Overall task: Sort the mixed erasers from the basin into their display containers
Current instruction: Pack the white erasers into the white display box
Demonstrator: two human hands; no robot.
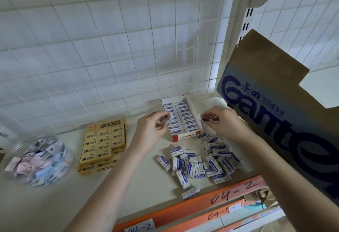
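Note:
A red-and-white display box (pixel 193 107) stands at the back of the shelf, filled with two rows of white-and-blue erasers. My left hand (pixel 152 127) pinches one white-and-blue eraser (pixel 164 118) at the box's left side. My right hand (pixel 223 121) grips another white-and-blue eraser (pixel 206 118) over the box's right wall. A loose pile of the same erasers (pixel 201 162) lies on the shelf in front of the box. A yellow box of 2B erasers (pixel 103 145) sits to the left.
A clear round tub (pixel 34 160) of pastel erasers stands at the far left. A large cardboard carton (pixel 286 114) leans at the right, close to my right arm. The orange shelf edge (pixel 220 197) runs along the front. A white wire grid forms the back wall.

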